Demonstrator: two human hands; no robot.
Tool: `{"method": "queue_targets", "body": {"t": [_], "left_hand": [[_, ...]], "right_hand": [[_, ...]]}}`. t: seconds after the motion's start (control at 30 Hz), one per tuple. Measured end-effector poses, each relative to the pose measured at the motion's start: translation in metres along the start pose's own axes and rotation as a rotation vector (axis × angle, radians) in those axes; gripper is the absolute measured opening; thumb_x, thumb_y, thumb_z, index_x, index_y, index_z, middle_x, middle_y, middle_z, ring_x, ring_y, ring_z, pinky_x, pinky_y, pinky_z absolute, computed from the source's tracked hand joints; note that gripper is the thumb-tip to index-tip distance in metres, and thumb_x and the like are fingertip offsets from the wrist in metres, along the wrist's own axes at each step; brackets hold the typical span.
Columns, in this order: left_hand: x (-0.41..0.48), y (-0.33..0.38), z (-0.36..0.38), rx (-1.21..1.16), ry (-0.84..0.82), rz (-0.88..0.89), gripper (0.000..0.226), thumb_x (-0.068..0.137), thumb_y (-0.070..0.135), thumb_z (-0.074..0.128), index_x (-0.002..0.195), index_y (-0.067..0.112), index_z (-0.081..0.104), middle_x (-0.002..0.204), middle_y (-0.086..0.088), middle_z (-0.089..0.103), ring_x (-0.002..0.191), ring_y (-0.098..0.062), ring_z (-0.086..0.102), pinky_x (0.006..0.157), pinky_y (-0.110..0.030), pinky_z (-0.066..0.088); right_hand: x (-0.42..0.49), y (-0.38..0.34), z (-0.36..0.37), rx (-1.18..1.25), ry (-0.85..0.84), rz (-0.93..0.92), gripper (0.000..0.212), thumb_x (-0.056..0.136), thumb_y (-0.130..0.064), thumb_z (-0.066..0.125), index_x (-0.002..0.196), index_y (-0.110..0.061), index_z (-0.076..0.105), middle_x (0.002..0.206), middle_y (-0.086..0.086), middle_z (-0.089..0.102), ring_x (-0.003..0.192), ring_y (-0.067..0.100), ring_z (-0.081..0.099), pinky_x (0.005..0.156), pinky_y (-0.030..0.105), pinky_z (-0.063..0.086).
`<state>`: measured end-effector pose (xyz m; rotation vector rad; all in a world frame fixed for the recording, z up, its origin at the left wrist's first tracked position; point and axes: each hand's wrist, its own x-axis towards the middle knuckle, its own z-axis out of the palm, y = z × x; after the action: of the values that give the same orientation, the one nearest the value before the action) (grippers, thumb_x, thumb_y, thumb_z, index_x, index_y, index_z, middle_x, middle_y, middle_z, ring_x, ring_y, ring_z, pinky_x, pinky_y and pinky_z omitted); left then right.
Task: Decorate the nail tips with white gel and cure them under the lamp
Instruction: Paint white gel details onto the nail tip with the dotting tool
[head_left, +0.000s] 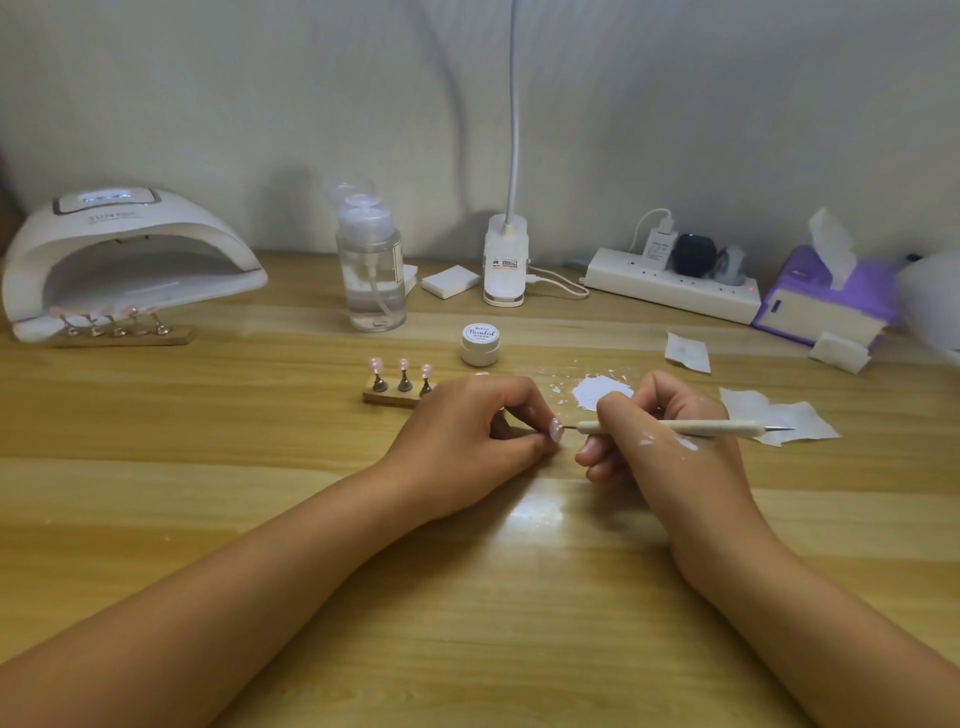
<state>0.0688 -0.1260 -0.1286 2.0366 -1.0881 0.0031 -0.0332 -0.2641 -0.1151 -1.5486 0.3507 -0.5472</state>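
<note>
The left hand (467, 431) rests on the bench (467, 597), thumb and fingers curled in, pinching a pink nail tip (556, 430) at its 3 o'clock side. The right hand (660, 436) lies just beside it and grips a dotting pen (691, 427) the way one holds a pencil. The pen lies nearly level. Its fine point at 9 o'clock touches the nail tip, and its other end points to 3 o'clock. White streaks mark the back of the right hand.

Taking the hands as the middle of the dial, a splash of white gel (597, 392) lies on the bench at 1 o'clock, just beyond the right knuckles. At 11 o'clock, near, a small gel jar (479, 343) stands with its printed lid on. At 10 o'clock, close to the left hand, a short wooden stand (384, 399) holds three pink tips upright.

Far out at 10 o'clock sits the curing lamp (124, 254), its display lit. A second wooden stand (124, 336) with five tips sits at its mouth. A clear pump bottle (370, 270) stands far at 11, a clip lamp (506, 260) at 12, a power strip (675, 286) at 1 and a purple tissue pack (826, 296) at 2. At 3 o'clock a crumpled wipe (779, 415) lies beneath the pen's far end.
</note>
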Motion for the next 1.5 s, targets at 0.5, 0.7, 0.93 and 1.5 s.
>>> {"method": "queue_targets", "body": {"t": [0.5, 0.7, 0.93, 1.5], "left_hand": [[-0.0004, 0.0008, -0.0006, -0.009, -0.006, -0.003, 0.023, 0.081, 0.020, 0.075, 0.075, 0.040, 0.065, 0.077, 0.037, 0.062, 0.060, -0.001, 0.060, 0.057, -0.014, 0.037], [-0.0006, -0.0002, 0.0001, -0.018, -0.007, -0.007, 0.021, 0.081, 0.020, 0.075, 0.076, 0.038, 0.067, 0.077, 0.033, 0.064, 0.059, -0.001, 0.059, 0.056, -0.014, 0.037], [-0.0005, -0.0005, -0.0002, -0.018, -0.010, -0.001, 0.023, 0.081, 0.022, 0.075, 0.076, 0.042, 0.065, 0.078, 0.035, 0.063, 0.060, -0.002, 0.059, 0.056, -0.014, 0.038], [-0.0007, -0.0009, -0.0004, -0.037, -0.020, -0.021, 0.010, 0.082, 0.023, 0.074, 0.081, 0.032, 0.071, 0.081, 0.025, 0.068, 0.058, -0.003, 0.058, 0.059, -0.021, 0.040]], "right_hand": [[-0.0026, -0.0031, 0.0012, -0.014, -0.017, 0.002, 0.030, 0.085, -0.001, 0.059, 0.062, -0.012, 0.044, 0.052, 0.013, 0.066, 0.040, 0.014, 0.058, 0.043, 0.018, 0.047], [-0.0021, -0.0032, 0.0012, -0.002, 0.003, 0.006, 0.031, 0.086, -0.001, 0.059, 0.062, -0.013, 0.043, 0.051, 0.013, 0.065, 0.039, 0.014, 0.057, 0.042, 0.018, 0.046], [-0.0027, -0.0022, 0.0003, -0.024, -0.023, -0.003, 0.030, 0.085, -0.003, 0.063, 0.062, -0.014, 0.046, 0.054, 0.013, 0.067, 0.041, 0.014, 0.059, 0.043, 0.018, 0.047], [-0.0026, -0.0009, 0.0000, -0.114, -0.003, 0.029, 0.022, 0.062, -0.022, 0.056, 0.046, -0.022, 0.042, 0.042, 0.009, 0.055, 0.034, 0.011, 0.044, 0.036, 0.014, 0.034]]}}
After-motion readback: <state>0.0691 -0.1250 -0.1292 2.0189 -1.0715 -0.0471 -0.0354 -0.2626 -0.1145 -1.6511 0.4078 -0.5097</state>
